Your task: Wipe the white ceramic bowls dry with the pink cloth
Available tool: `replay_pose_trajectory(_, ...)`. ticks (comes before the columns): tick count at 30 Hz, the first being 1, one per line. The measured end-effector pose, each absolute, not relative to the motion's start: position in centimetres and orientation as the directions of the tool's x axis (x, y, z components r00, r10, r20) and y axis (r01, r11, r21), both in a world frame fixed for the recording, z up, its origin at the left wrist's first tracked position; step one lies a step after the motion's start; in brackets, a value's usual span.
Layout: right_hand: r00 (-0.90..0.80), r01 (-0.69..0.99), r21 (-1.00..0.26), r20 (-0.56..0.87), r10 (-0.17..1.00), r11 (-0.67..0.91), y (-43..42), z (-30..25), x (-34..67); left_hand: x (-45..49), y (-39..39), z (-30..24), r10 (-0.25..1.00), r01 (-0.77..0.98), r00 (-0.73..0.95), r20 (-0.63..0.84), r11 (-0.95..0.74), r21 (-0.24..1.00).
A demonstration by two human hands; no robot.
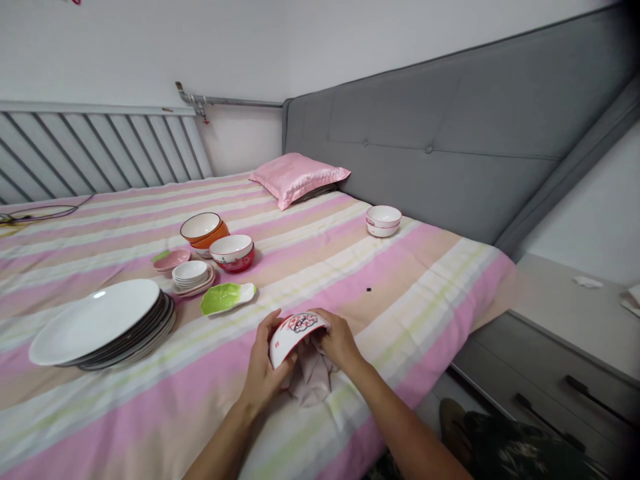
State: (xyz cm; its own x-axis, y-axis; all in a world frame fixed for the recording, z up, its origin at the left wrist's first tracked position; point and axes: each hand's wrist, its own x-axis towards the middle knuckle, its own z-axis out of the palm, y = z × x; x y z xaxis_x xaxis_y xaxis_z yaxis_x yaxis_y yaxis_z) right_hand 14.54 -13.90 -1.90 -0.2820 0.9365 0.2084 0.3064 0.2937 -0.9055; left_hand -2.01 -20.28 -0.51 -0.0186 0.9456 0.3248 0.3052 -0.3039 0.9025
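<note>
A white bowl (297, 333) with a red rim and a red and black pattern is tilted on its side above the near part of the bed. My left hand (267, 357) is closed round its left edge, thumb below and fingers behind. At the bowl's right edge, my right hand (340, 340) grips a pale pinkish-grey cloth (313, 380), which is partly inside the bowl and hangs below it. Some right fingers are hidden by the bowl. Just beyond my left hand lies a green leaf-shaped dish (225, 298).
Stacked plates (100, 320) stand on the left of the striped bed. Near them are small white dishes (190, 273), a pink dish (173, 260), orange bowls (205, 230) and patterned bowls (233, 253). Two white bowls (383, 220) sit by the grey headboard (430, 120).
</note>
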Motion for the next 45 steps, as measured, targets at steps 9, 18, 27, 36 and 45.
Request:
replay_pose_trajectory(9,-0.216,0.242,-0.942,0.182,0.959,0.233,-14.3,-2.9,14.3,-1.9,-20.5,-0.4,0.937,0.291,-0.004,0.350,-0.334,0.897)
replay_pose_trajectory(18,-0.334,0.578,-0.599,0.447,0.830,0.555,-16.3,3.5,14.1,-1.8,-20.9,-0.2,0.920,0.306,0.016,0.392,-0.378,0.874)
replay_pose_trajectory(27,-0.532,0.652,-0.209,0.559,0.637,0.728,-18.2,4.6,11.7,-1.6,-21.0,0.5,0.924,0.388,-0.020,0.382,-0.345,0.855)
replay_pose_trajectory(36,-0.484,0.531,-0.492,0.492,0.724,0.690,-16.8,4.0,12.6,-1.5,-20.7,0.1,0.942,0.361,-0.058,0.330,-0.289,0.887)
replay_pose_trajectory(45,-0.400,0.465,-0.685,0.402,0.824,0.561,-15.7,3.3,13.5,-1.2,-20.5,1.0,0.938,0.355,-0.110,0.330,-0.273,0.894)
